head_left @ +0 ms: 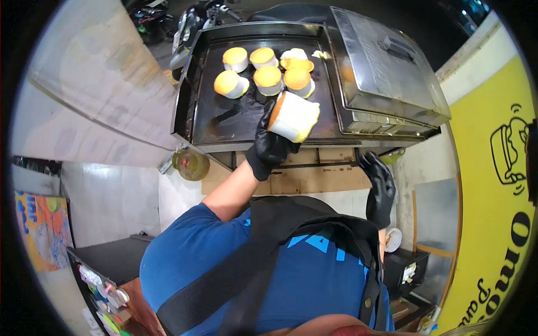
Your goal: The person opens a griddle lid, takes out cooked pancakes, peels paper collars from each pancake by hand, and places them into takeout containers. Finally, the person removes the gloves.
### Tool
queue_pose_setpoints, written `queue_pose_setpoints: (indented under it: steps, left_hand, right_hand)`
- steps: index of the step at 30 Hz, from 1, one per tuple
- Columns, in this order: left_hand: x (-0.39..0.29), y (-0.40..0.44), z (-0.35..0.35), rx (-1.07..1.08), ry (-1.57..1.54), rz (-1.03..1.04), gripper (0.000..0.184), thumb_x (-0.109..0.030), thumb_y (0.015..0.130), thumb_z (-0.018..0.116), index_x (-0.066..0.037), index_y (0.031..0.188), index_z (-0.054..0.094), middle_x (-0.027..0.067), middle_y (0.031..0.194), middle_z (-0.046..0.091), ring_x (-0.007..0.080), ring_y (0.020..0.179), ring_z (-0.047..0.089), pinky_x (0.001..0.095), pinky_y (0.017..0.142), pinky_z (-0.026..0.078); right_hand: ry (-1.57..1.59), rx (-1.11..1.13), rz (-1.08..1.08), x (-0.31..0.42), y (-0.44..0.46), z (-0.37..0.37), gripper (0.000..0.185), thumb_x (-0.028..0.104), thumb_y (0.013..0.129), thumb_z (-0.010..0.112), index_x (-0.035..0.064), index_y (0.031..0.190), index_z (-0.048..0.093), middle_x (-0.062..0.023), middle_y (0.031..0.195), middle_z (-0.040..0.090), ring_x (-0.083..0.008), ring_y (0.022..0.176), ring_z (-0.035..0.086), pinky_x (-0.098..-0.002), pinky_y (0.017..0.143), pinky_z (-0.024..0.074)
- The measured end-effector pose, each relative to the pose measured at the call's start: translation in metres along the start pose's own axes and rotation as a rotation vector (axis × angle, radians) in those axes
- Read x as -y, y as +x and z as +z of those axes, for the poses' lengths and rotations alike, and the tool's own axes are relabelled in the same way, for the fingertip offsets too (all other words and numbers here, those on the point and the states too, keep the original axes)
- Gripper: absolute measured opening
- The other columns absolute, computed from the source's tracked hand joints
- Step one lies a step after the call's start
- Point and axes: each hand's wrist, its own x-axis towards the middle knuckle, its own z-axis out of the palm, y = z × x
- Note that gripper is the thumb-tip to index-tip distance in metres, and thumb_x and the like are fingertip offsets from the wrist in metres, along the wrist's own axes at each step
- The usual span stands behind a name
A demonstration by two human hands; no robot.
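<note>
My left hand, in its black glove, is closing snugly around a ring mould with a browned cake in it, and I'm holding it tipped on its side over the front of the griddle, the browned face pointing left and pale, yellowish batter bulging out of the other end. My right hand, gloved in black too, is hanging just off the griddle's front edge, fingers stretching out loosely, gripping nothing that I can see. Up on the hot plate, five more filled moulds are standing behind the one I'm holding, showing golden tops, and the front ones are oozing batter at the base. At the back right, a browned piece is lying against a pale mound, with a small scrap sitting beside them. To the right, a steel box is sitting under its handled lid; lower left, a greenish container is showing a red cap. Beyond the griddle a motorbike is standing, and a yellow sign is filling the right side.
</note>
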Motion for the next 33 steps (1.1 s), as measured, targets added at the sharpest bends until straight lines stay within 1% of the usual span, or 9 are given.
queue_pose_setpoints:
  steps: [2,8,10,14,20,22,26,29,33]
  left_hand:
    - [0.013,0.0,0.015,-0.003,-0.27,-0.197,0.048,-0.041,0.099,0.038,-0.009,0.136,0.043,0.0127,0.129,0.056,0.029,0.115,0.057,0.0426,0.094,0.048]
    - [0.041,0.006,0.074,0.125,-0.157,-0.423,0.054,-0.043,0.094,0.051,-0.01,0.136,0.044,0.0097,0.13,0.055,0.0253,0.119,0.054,0.0433,0.102,0.043]
    - [0.05,0.015,0.089,0.198,-0.09,-0.404,0.055,-0.039,0.092,0.055,-0.009,0.137,0.043,0.0097,0.131,0.053,0.0237,0.12,0.053,0.0436,0.103,0.042]
    - [0.069,0.019,0.119,0.406,0.103,-0.342,0.059,-0.03,0.094,0.055,-0.007,0.143,0.03,0.0134,0.137,0.045,0.0264,0.122,0.049,0.0418,0.106,0.039]
    - [0.111,-0.004,0.149,0.628,0.49,-0.321,0.052,-0.026,0.1,0.045,-0.003,0.145,0.03,0.0098,0.143,0.038,0.0186,0.133,0.035,0.0316,0.111,0.025]
    - [0.123,0.002,0.156,0.74,0.503,-0.376,0.051,-0.027,0.102,0.042,-0.002,0.144,0.03,0.0102,0.142,0.04,0.0193,0.133,0.034,0.0317,0.111,0.025]
    - [0.176,0.023,0.118,0.912,0.859,-0.194,0.051,-0.032,0.102,0.04,-0.003,0.143,0.032,0.0118,0.141,0.041,0.0219,0.131,0.038,0.0391,0.109,0.03]
    - [0.191,0.017,0.159,0.526,0.312,-0.746,0.057,-0.043,0.098,0.044,-0.006,0.141,0.037,0.01,0.133,0.052,0.022,0.117,0.053,0.0384,0.104,0.041]
    - [0.213,-0.009,0.203,0.477,-0.048,-1.345,0.067,-0.055,0.094,0.043,-0.006,0.139,0.04,0.0153,0.139,0.047,0.0287,0.123,0.051,0.0459,0.104,0.041]
  right_hand:
    - [0.029,-0.025,-0.056,0.013,0.01,0.017,0.035,0.009,0.09,0.058,-0.0012,0.124,0.057,-0.0151,0.127,0.058,-0.0243,0.122,0.052,-0.0366,0.105,0.0378]
    - [-0.245,-0.085,-0.385,0.034,0.027,0.027,0.085,0.009,0.076,0.076,0.0042,0.146,0.028,-0.0159,0.149,0.033,-0.0286,0.134,0.038,-0.0403,0.107,0.0356]
    - [0.116,-0.116,-0.261,0.033,0.019,0.025,0.096,0.012,0.075,0.078,0.0071,0.149,0.019,-0.0145,0.152,0.027,-0.0284,0.134,0.038,-0.0401,0.106,0.0375]
    - [0.717,-0.143,0.144,0.038,-0.006,0.006,0.087,0.029,0.085,0.068,0.0105,0.151,0.014,-0.011,0.15,0.029,-0.0245,0.131,0.039,-0.0387,0.105,0.0395]
    - [-0.265,-0.517,-0.193,-0.044,-0.051,-0.027,0.051,0.03,0.092,0.058,0.0054,0.135,0.045,-0.0152,0.136,0.048,-0.0284,0.122,0.051,-0.0414,0.099,0.0454]
    - [1.214,-0.512,0.323,0.017,-0.046,-0.048,0.053,0.032,0.09,0.061,0.0065,0.134,0.046,-0.0154,0.13,0.053,-0.0313,0.116,0.056,-0.048,0.097,0.0471]
    - [1.413,-0.38,0.359,0.013,-0.077,-0.086,0.057,0.042,0.09,0.057,0.0083,0.134,0.046,-0.0166,0.13,0.054,-0.0365,0.114,0.057,-0.0537,0.094,0.0478]
    - [1.386,-0.413,0.327,0.012,-0.099,-0.107,0.057,0.044,0.092,0.053,0.0082,0.135,0.046,-0.017,0.132,0.053,-0.0371,0.115,0.056,-0.0524,0.094,0.0483]
    - [1.255,-0.465,0.283,0.024,-0.132,-0.138,0.053,0.04,0.096,0.047,0.0051,0.137,0.044,-0.0158,0.133,0.052,-0.0312,0.116,0.057,-0.0494,0.093,0.0508]
